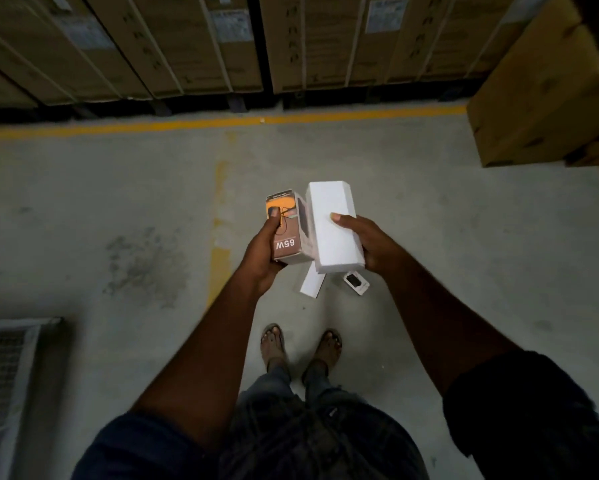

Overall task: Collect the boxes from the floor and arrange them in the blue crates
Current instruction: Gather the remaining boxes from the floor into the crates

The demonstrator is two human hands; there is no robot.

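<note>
My left hand [261, 252] grips a brown and orange box marked 65W [286, 233], thumb on its top face. My right hand [367, 242] holds a long white box [332, 223], thumb across its top. Both boxes are held side by side above the floor, touching or nearly so. Below them on the concrete floor lie a small white box [312, 284] and a small box with a dark picture [356, 282], both partly hidden by the held boxes. No blue crate is in view.
Tall strapped cardboard cartons [201, 46] line the far side behind a yellow floor line [222, 123]. A large cardboard box [540, 98] stands at the right. A metal grille [7, 375] sits at the lower left. My sandalled feet [301, 344] stand below the boxes.
</note>
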